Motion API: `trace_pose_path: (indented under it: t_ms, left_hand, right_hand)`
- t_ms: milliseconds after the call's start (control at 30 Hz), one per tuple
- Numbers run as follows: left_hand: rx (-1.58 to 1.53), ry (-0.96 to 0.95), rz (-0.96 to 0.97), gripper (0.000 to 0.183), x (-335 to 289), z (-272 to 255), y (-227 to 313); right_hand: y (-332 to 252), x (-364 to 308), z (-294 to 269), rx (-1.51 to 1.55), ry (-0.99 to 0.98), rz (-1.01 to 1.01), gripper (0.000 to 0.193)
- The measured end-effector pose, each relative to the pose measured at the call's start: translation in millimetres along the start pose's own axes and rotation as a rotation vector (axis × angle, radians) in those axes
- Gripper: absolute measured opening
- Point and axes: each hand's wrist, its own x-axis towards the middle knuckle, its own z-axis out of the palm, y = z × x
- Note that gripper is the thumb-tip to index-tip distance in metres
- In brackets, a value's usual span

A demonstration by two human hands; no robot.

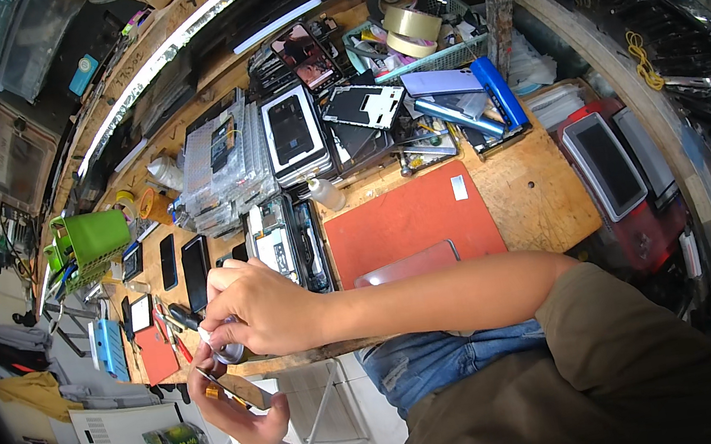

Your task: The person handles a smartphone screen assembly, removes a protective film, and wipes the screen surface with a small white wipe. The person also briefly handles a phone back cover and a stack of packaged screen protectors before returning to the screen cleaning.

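Observation:
At the table's near left edge, my left hand holds a thin flat phone part between thumb and fingers. It is tilted, seen nearly edge-on, and a small yellow-orange strip shows on it. Just above, my right hand is closed in a pinch on a small white wad, close to the left fingertips. Its exact kind is too small to tell. A clear round container shows partly behind the right hand. Under the right forearm lies a phone-shaped clear panel on a red mat.
Beyond my right hand stands an opened device case, with a small white bottle beside it. Dark phones lie to the left, near a green basket. Stacked trays, phone parts and a teal basket fill the back.

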Motion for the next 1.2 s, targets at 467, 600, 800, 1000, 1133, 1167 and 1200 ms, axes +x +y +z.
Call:
trace_pose_path:
  t_ms: [467,600,800,1000,1133,1167,1200]
  left_hand:
    - [0.014,-0.11,-0.034,0.108,0.8,-3.4,5.3]
    - [0.008,-0.109,-0.037,0.107,0.9,-3.6,5.7]
    - [0.032,-0.106,-0.013,0.106,1.4,-2.9,5.3]
    - [0.028,-0.098,-0.016,0.107,1.5,-1.4,7.5]
    - [0.039,-0.1,-0.008,0.106,2.4,-0.8,8.7]
    - [0.038,-0.1,-0.007,0.106,2.6,-0.8,9.0]
    - [0.039,-0.102,-0.011,0.106,2.8,-0.9,9.2]
  right_hand:
    - [-4.0,1.5,-3.2,-0.056,-0.044,0.041,0.012]
    - [-2.5,1.5,-2.1,-0.059,-0.041,0.027,0.011]
    - [-1.7,1.8,-1.6,-0.044,-0.029,0.027,0.009]
    - [-1.1,1.2,-3.0,-0.053,-0.051,0.031,0.011]
    - [-2.0,1.8,-2.2,-0.044,-0.041,0.037,0.009]
    - [-2.3,1.8,-2.2,-0.049,-0.038,0.025,0.009]
    - [-2.6,1.9,-2.2,-0.052,-0.039,0.026,0.01]
